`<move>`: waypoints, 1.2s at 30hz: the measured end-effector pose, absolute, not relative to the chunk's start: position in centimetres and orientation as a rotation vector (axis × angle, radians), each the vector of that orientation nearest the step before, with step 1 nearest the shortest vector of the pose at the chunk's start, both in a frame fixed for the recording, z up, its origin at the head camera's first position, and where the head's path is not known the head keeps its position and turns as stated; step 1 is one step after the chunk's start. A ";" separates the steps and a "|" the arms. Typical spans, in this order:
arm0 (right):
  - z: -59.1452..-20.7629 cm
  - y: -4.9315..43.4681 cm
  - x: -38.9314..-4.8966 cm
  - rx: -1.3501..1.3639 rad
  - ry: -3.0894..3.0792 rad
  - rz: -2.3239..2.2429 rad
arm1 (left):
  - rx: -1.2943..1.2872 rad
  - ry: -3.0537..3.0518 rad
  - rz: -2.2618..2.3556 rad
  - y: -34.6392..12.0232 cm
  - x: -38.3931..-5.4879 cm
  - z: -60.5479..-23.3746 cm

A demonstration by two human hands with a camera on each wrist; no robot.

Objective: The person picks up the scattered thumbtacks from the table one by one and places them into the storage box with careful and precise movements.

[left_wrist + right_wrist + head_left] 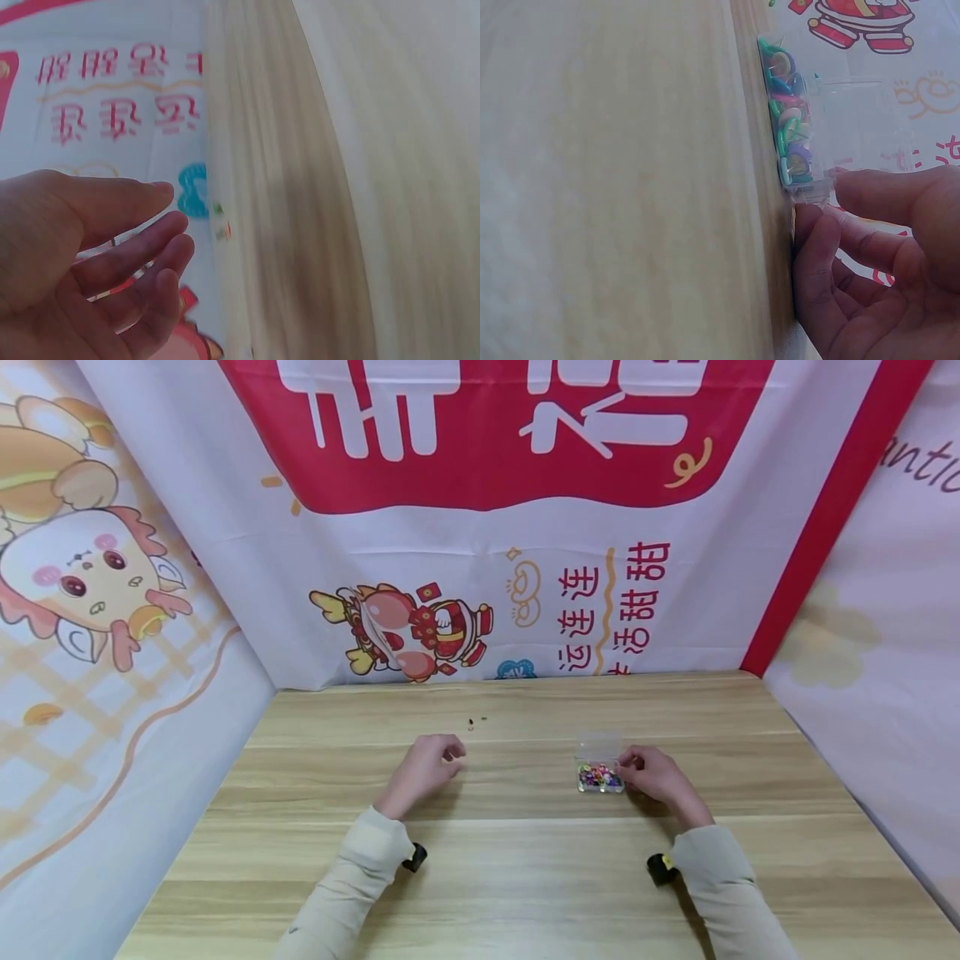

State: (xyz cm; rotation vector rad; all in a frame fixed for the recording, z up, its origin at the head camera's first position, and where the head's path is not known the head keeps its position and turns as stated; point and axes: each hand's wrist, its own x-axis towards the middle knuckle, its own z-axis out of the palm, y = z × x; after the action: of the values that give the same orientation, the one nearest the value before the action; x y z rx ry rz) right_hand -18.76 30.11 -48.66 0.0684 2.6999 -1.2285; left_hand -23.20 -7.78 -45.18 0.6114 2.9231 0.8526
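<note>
A small clear plastic box point(600, 787) stands on the wooden table with its see-through lid point(598, 745) raised toward the back. Inside lie many colourful pieces point(791, 127) that look like thumbtacks. At the box's right end is my right hand point(654, 774); in the right wrist view its thumb and fingers pinch that end near the lid's corner. My left hand point(426, 770) hovers over the table left of the box, its fingers loosely bent and holding nothing. Just beyond it lie a couple of tiny pieces point(471, 724), too small to identify.
The light wooden table point(525, 877) ends at a white and red printed cloth point(487, 535) hanging along its back. Patterned cloths hang on the left and right sides. Each wrist carries a small black device point(660, 869).
</note>
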 end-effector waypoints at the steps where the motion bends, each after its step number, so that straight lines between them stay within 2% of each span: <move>1: -48.7 30.1 -18.8 0.069 2.700 -1.228 | 0.596 2.935 0.847 -8.3 -23.3 -45.3; 6: -48.7 30.0 -18.8 0.072 2.700 -1.230 | 0.523 2.965 0.822 -10.5 -23.8 -45.7; 20: -48.8 29.8 -18.8 0.096 2.694 -1.234 | 0.529 2.969 0.676 -14.7 -24.9 -46.6; 36: -48.6 29.9 -18.7 0.076 2.701 -1.237 | 0.384 3.065 0.552 -14.3 -25.6 -47.2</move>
State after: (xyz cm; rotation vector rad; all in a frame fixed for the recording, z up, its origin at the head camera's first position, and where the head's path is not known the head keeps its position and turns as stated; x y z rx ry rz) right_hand -18.69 29.91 -48.64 0.0757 2.7013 -1.2372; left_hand -25.60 -14.25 -47.19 0.3840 3.0652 0.5522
